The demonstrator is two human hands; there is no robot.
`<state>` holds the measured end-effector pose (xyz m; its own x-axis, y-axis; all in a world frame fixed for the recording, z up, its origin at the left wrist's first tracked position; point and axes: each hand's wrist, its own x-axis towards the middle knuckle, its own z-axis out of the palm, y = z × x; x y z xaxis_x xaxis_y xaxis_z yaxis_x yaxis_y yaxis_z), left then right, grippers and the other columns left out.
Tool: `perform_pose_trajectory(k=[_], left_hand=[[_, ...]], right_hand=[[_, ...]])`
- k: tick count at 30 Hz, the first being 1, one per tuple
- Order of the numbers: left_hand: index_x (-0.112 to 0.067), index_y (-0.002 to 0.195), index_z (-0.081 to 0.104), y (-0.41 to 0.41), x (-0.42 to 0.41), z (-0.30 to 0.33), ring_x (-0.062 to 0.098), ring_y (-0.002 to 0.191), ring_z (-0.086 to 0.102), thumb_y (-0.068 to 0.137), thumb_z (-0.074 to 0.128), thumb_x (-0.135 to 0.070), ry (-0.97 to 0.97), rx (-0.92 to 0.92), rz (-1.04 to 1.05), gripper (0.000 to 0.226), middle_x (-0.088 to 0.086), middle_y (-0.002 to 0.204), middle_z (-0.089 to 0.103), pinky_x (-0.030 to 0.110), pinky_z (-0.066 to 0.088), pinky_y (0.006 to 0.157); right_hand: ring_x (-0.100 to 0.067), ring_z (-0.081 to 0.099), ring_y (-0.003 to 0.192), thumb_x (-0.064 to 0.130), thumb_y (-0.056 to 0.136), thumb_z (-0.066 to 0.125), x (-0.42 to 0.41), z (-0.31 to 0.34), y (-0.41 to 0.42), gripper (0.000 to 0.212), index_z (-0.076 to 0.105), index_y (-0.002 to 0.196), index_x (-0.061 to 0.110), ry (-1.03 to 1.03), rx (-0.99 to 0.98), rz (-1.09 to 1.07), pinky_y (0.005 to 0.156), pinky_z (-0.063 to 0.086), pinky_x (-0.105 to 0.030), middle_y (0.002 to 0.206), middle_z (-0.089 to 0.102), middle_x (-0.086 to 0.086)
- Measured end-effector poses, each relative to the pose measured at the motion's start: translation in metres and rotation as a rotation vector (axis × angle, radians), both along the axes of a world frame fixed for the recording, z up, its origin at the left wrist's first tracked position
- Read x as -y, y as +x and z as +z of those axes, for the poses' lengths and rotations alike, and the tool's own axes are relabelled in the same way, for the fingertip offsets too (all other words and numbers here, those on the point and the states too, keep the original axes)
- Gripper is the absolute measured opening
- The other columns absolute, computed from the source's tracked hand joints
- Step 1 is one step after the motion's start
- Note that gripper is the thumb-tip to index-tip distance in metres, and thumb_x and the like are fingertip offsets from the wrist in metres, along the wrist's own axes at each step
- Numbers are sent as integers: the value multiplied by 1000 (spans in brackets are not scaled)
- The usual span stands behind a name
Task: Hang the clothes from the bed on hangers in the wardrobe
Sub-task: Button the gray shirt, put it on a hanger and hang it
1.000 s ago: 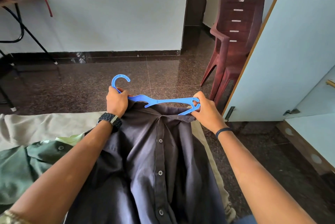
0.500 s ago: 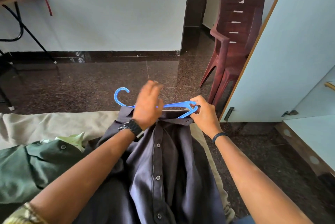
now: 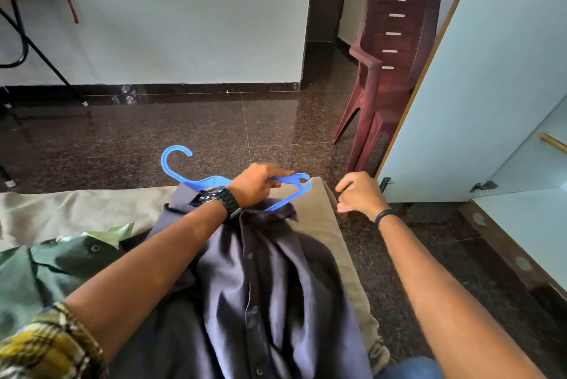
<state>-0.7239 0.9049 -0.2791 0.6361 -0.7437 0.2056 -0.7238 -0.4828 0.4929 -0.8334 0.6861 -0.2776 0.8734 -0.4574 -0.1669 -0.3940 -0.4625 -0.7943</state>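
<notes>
Person stands at the bed (image 3: pixel 76 213), beige sheet on it. Dark shirt (image 3: pixel 264 280) lies buttoned-side up on the bed, collar end toward the floor edge. Blue hanger (image 3: pixel 214 180) sits at the shirt's collar, hook (image 3: pixel 171 161) sticking out past the collar toward the left, over the floor (image 3: pixel 184 133); its right shoulder end pokes out of the neck opening. Left hand (image 3: pixel 256 184), watch (image 3: pixel 221 199) on the wrist, reaches across the collar and grips the hanger's right arm, fingers curled round the bar. Right hand (image 3: pixel 360 193) hangs just right of the hanger, off the bed edge, not touching it, fingers loosely curled, holding nothing; dark band on that wrist. Green shirt (image 3: pixel 46 274) lies left of the dark shirt on the bed, touching it. Right of the bed, pale wardrobe door (image 3: pixel 491 87) stands open, shelf edge below it. Stacked maroon plastic chairs (image 3: pixel 389 65) behind the door, beyond the bed. Black folding stand (image 3: pixel 36 50) far left by the wall.
</notes>
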Motion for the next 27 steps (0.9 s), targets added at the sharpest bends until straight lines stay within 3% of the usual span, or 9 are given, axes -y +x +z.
perform_pose_trajectory(k=[4,9,12,14,17,19,22,24,27], left_hand=[[-12,127,60,-2,1,6,20,101,59,89,59,-1,4,-38,-15,40,8,119,66,10,31,80],[-21,128,60,-5,13,2,19,116,57,90,60,-7,181,-87,3,41,1,128,62,20,35,95],[-25,129,59,-9,15,-2,22,113,57,91,60,-12,249,-101,2,41,5,124,64,26,37,96],[-25,131,57,-12,18,-5,24,117,55,91,59,-12,271,-102,-19,42,5,127,62,30,36,98],[-24,136,51,-16,12,-12,24,121,51,90,59,-14,239,-78,-38,47,5,131,58,29,31,100],[-20,131,57,-21,1,-20,29,113,54,88,59,-17,115,-15,-8,42,10,120,60,39,39,98],[-12,106,67,-27,-30,-28,30,94,57,83,45,-23,-207,122,222,34,10,99,60,39,45,86],[-9,95,64,-28,-60,-29,29,89,54,79,40,-22,-405,188,471,31,10,93,58,35,42,82],[2,97,55,-16,-107,-35,38,97,49,81,50,-5,-483,91,877,19,22,99,55,38,37,86]], right_hand=[[-26,69,73,-15,79,61,15,7,-8,21,66,83,4,130,-46,0,60,59,-31,90,66,-24],[-17,59,78,-5,87,60,-38,-20,0,26,53,109,6,297,-49,125,64,55,-26,95,57,-12],[-17,52,95,-3,80,66,-56,-30,6,53,45,127,9,5,38,214,68,40,-20,105,49,1],[-14,48,96,-3,78,67,-60,-31,9,54,49,129,5,-176,83,311,72,32,-12,103,48,5],[-18,50,96,8,77,70,-58,-28,12,48,54,122,8,-343,111,370,79,37,-20,91,43,10],[-21,51,99,14,76,69,-57,-24,17,41,58,115,10,-431,101,423,86,38,-28,85,41,12],[-18,51,86,21,81,64,-68,-19,22,24,61,104,15,-482,-7,497,75,39,-28,83,53,5],[-19,53,81,27,85,63,-77,-24,27,15,61,95,16,-463,-32,521,70,38,-29,82,58,1],[-22,60,86,35,85,66,-82,-39,34,15,66,82,20,-351,23,425,80,47,-35,83,66,0]])
